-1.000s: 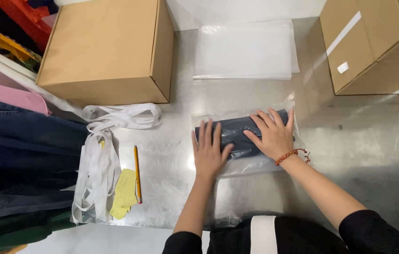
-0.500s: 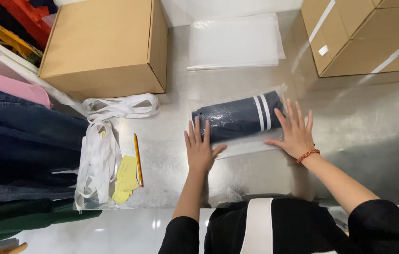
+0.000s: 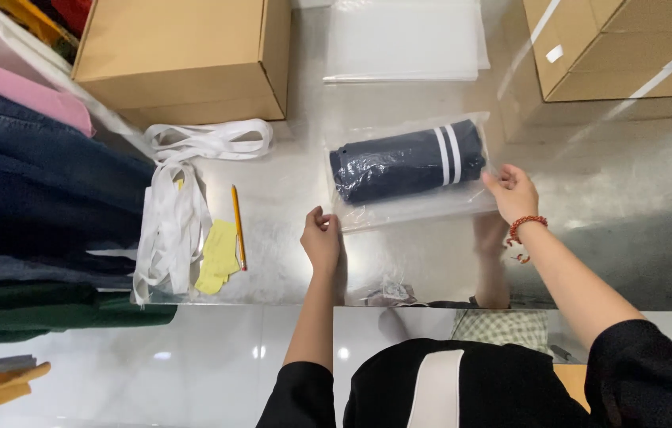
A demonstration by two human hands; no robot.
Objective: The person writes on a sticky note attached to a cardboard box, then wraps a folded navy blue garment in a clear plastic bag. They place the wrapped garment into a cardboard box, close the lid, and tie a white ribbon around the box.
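Observation:
A clear plastic bag (image 3: 407, 208) lies on the shiny metal table (image 3: 613, 206), holding a rolled dark navy garment (image 3: 403, 162) with two white stripes. My left hand (image 3: 322, 238) pinches the bag's near left corner with curled fingers. My right hand (image 3: 513, 192), with a red bead bracelet on its wrist, grips the bag's right edge near the striped end.
A stack of clear flat bags (image 3: 404, 40) lies beyond the packed one. Cardboard boxes stand at the back left (image 3: 185, 55) and back right (image 3: 613, 47). White straps (image 3: 173, 214), a yellow pencil (image 3: 237, 226) and a yellow slip (image 3: 217, 255) lie left. Folded clothes (image 3: 35, 206) pile at the far left.
Both hands lifted off the bag, where they lay flat, and drew apart. They now pinch its near left corner and right edge. The bag lies further from me.

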